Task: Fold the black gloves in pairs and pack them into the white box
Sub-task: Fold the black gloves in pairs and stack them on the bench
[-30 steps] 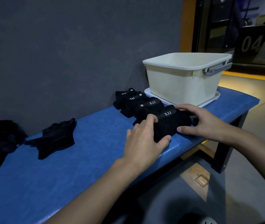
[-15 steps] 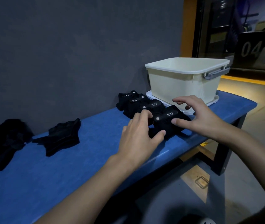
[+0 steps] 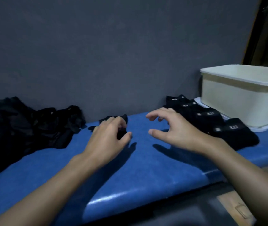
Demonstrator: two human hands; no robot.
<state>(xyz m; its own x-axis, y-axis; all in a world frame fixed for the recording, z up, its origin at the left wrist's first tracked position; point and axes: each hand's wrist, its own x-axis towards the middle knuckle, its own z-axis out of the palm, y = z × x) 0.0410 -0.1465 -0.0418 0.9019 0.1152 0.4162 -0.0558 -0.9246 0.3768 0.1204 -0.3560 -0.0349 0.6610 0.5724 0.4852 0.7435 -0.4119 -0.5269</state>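
Now, your left hand [image 3: 108, 141] sat at about 11 o'clock from you, its fingers [image 3: 113, 122] curled down onto a loose black glove [image 3: 123, 118] lying on the blue table [image 3: 146, 168] close to the grey wall [image 3: 113, 54]. Dark fabric showed pinched between thumb and fingers, so I'd judge you had hold of it to draw it toward the bare middle of the table, where there was room to lay it flat.

Your right hand [image 3: 180, 134] hovered at 1 o'clock just above the table, fingers spread and loosely bent with nothing in them. It looked ready to take the glove's other end.

Beyond that hand, running out toward 2 o'clock, four folded pairs [image 3: 210, 116] lay in a touching row, labels up — likely lined up beside the white box [image 3: 237, 98] so they could go in together. The box stood at 2 o'clock on a flat white lid or tray [image 3: 263, 126]. Its inside was hidden, so I could not tell whether anything was packed.

At 9 to 10 o'clock the heap of black gloves [image 3: 24, 126] lay against the wall, well apart from the folded row — the folding looked partway done.
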